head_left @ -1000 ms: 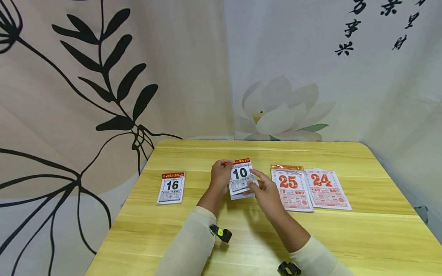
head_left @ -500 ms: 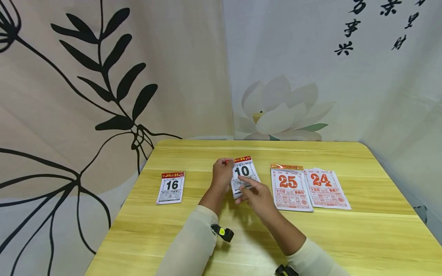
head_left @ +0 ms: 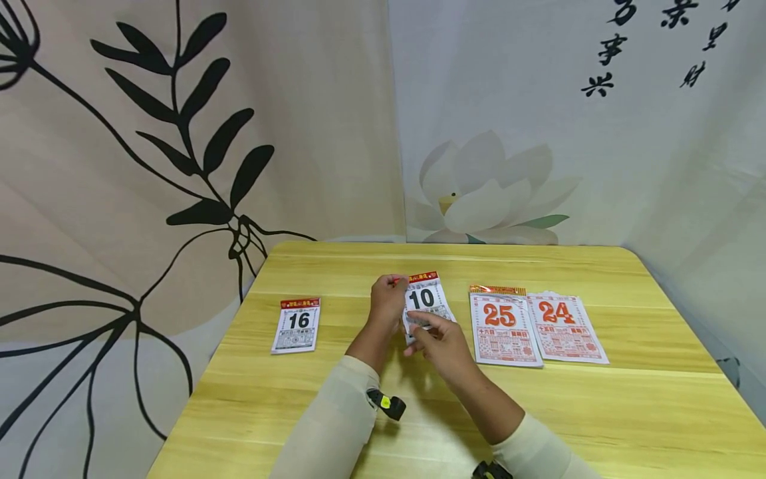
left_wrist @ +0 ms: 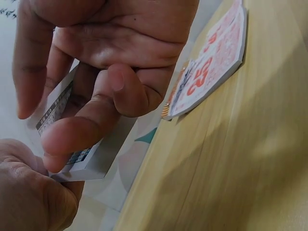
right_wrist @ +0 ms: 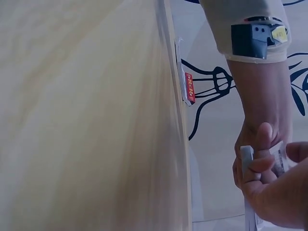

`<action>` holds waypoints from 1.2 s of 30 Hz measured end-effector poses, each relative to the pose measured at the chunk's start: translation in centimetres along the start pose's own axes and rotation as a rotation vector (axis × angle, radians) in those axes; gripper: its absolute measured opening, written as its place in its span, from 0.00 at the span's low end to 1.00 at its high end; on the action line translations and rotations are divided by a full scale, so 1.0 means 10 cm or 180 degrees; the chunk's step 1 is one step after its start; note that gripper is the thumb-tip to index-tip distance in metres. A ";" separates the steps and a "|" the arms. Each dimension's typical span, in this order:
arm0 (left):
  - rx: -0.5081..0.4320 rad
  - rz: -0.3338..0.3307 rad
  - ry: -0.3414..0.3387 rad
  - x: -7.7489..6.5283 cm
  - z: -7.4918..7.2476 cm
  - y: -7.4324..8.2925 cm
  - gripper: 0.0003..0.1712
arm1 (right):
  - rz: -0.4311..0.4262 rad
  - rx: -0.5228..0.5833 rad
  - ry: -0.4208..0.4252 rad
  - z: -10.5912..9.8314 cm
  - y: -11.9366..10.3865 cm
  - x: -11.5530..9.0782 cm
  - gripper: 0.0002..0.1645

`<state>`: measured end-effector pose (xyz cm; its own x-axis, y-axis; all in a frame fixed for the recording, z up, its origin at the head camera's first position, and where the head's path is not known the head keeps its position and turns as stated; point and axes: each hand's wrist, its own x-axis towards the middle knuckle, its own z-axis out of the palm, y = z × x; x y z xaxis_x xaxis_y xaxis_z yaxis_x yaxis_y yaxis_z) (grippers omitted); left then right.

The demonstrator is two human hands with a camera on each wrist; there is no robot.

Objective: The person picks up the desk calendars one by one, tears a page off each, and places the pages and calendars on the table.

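A small tear-off calendar (head_left: 422, 299) with a red header and a black 10 is held tilted above the table. My left hand (head_left: 386, 303) grips it at its upper left corner. My right hand (head_left: 444, 346) is at its lower part, with thumb and index finger brought together on a page. In the left wrist view a page (left_wrist: 54, 113) stands lifted between the right hand's fingers, apart from the thick pad (left_wrist: 103, 161). The right wrist view shows the pad's edge (right_wrist: 247, 161) beside the right fingers.
Another small calendar (head_left: 296, 326) showing 16 lies at the left of the wooden table (head_left: 383, 439). To the right lie a larger calendar (head_left: 505, 332) with a red 25 and a sheet (head_left: 568, 329) with a red 24, their edges close together. A printed curtain (head_left: 335, 120) hangs behind.
The right hand has shifted left along the calendar's lower part, and its index finger has bent in towards the thumb. The calendar has tilted and moved slightly right; the left hand keeps its grip.
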<state>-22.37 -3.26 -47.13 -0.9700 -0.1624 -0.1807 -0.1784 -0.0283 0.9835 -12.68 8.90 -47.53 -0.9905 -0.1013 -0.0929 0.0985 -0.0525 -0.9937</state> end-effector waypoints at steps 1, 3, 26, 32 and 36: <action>0.0004 0.0004 0.0011 0.00 0.00 0.00 0.13 | -0.0004 0.0017 -0.0010 0.00 0.00 0.00 0.22; -0.0003 0.0014 0.0022 0.00 0.00 0.00 0.12 | -0.0016 0.0047 -0.0051 -0.01 0.00 0.00 0.24; 0.0000 -0.0031 -0.0021 -0.02 0.02 0.02 0.13 | -0.0131 0.0077 0.0126 0.00 0.03 0.04 0.13; 0.0021 -0.0043 -0.0013 -0.01 0.01 0.01 0.13 | -0.0134 0.0137 0.0174 0.00 0.02 0.05 0.14; 0.0016 -0.0065 -0.0056 -0.01 -0.01 -0.01 0.13 | -0.0110 0.0195 0.0215 0.00 0.02 0.06 0.15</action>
<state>-22.29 -3.32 -47.19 -0.9689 -0.1445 -0.2008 -0.1991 -0.0266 0.9796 -13.23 8.87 -47.80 -0.9974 -0.0313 -0.0646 0.0679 -0.1157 -0.9910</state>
